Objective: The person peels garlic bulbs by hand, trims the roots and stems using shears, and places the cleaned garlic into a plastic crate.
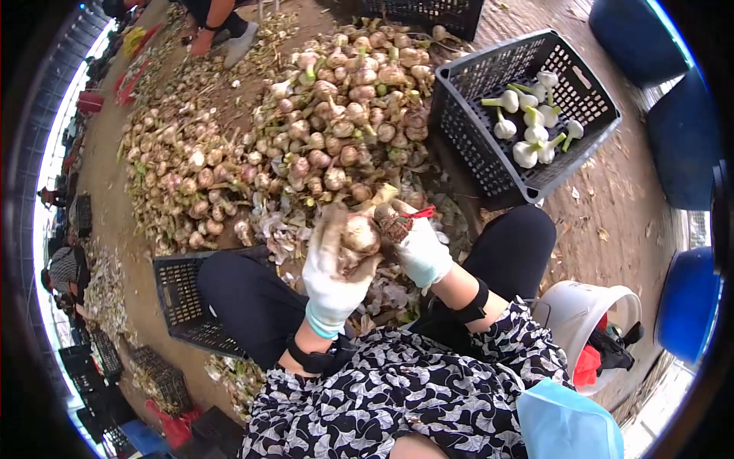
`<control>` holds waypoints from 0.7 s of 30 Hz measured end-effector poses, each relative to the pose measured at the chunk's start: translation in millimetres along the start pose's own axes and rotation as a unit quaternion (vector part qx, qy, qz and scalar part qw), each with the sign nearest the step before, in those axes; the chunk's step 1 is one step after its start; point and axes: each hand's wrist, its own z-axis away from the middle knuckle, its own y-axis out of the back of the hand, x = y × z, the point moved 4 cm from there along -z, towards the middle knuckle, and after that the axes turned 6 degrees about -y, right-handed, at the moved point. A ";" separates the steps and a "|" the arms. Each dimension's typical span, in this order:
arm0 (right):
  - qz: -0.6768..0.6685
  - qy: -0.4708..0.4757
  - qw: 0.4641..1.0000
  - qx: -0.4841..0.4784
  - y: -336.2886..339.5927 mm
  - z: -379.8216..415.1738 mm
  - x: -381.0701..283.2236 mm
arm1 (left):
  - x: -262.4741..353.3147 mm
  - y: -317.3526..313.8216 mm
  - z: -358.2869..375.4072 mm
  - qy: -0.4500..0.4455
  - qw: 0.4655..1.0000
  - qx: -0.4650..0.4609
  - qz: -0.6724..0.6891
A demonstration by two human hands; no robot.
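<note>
My left hand (pixel 330 264), in a soiled white glove, is closed around a garlic bulb (pixel 361 232) with dirty outer skin. Against the bulb's right side is my right hand (pixel 423 254), also gloved, with its fingers curled. At its thumb and fingers sits a small brown, wrapped-looking thing (pixel 394 228) with a red strip; I cannot make out its kind. Just beyond both hands lies a big heap of untrimmed garlic (pixel 336 115). Loose peeled skins (pixel 279 229) cover the ground under and around the hands.
A black plastic crate (pixel 489 164) at the upper right contains several clean white garlic bulbs (pixel 535 115). Another black crate (pixel 180 294) is beside my left leg. A white bucket (pixel 566 314) is at my right, with blue barrels (pixel 688 306) beyond. Another person's hand (pixel 201 43) shows at top left.
</note>
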 end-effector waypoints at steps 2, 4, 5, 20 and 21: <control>-0.181 -0.200 0.962 0.051 -1.0 -1.2 7.7 | 3.5 2.0 0.7 -0.012 1.000 0.006 -0.018; -0.241 -0.191 0.949 0.075 2.8 -1.0 9.8 | -4.1 -0.1 3.9 0.017 0.998 0.005 0.066; -0.129 -0.079 0.987 0.046 5.7 -3.7 25.3 | -5.9 -0.8 3.4 0.018 0.996 -0.001 0.085; -0.209 0.041 0.973 -0.085 24.1 -1.3 -14.3 | -19.6 0.8 12.0 0.085 0.982 0.016 0.169; -0.320 -0.052 0.939 -0.112 21.0 -0.7 -4.9 | -19.3 3.9 10.7 0.029 0.991 0.013 0.128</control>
